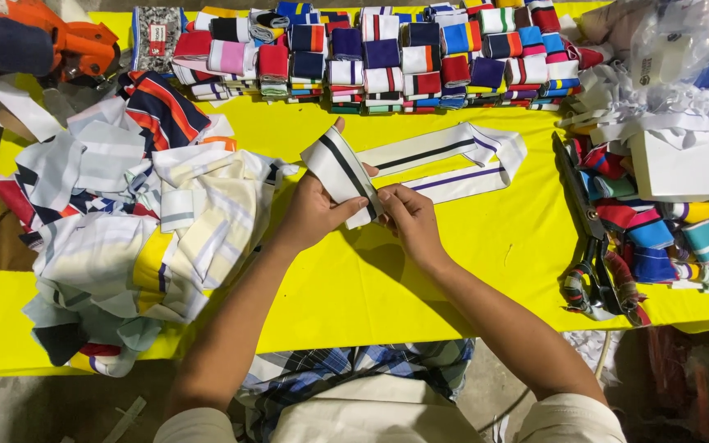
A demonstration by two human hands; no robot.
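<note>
Both hands, left hand (315, 212) and right hand (410, 220), grasp a folded white striped band (345, 171) above a yellow counter (420, 279), near scissors (592, 246).

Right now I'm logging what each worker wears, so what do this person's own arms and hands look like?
Both forearms are bare from the elbow down. Short pale cream sleeves show at the bottom edge of the view, one on each upper arm. The left hand and the right hand wear no gloves; no ring, watch or bracelet is visible on either wrist or on the fingers that show.
</note>
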